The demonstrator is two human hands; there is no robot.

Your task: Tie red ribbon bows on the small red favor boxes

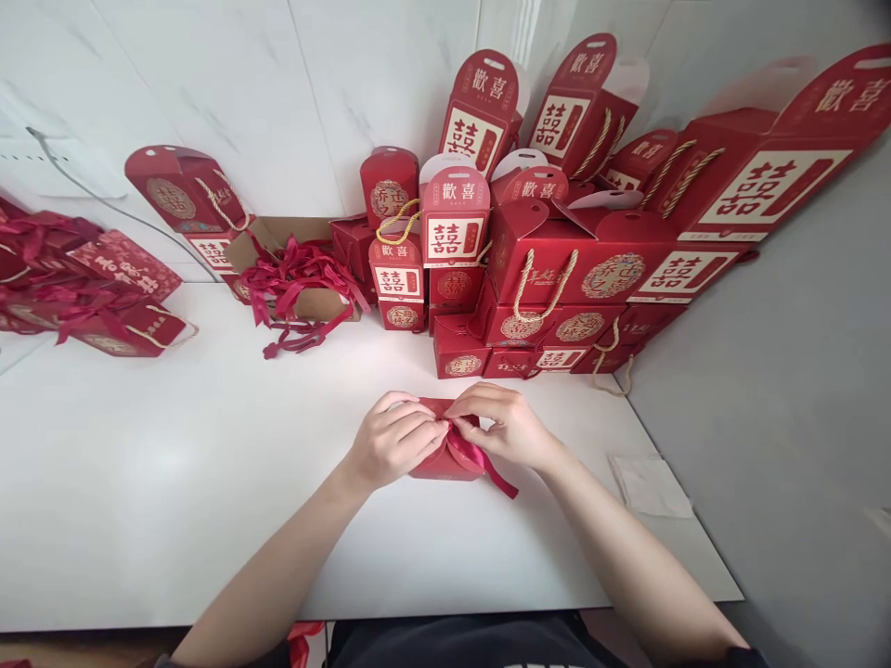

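Note:
A small red gift box (pixel 445 467) lies on the white table in front of me, its top partly covered by my hands. Over it runs a dark red ribbon (pixel 502 479), one tail hanging off the box's right side onto the table. My left hand (pixel 398 438) is closed at the middle of the box top, fingertips on the ribbon. From the other side my right hand (pixel 502 422) pinches the ribbon at the same spot, thumb and forefinger meeting near the left fingertips. The exact shape of the ribbon between the fingers is hidden.
Red gift boxes with rope handles (pixel 529 269) are stacked along the wall, back centre to right. An open cardboard box (pixel 316 304) spills red ribbons. Ribbon-tied boxes (pixel 104 315) lie at left. White paper (pixel 651 484) lies at right, beside a grey wall (pixel 766 436).

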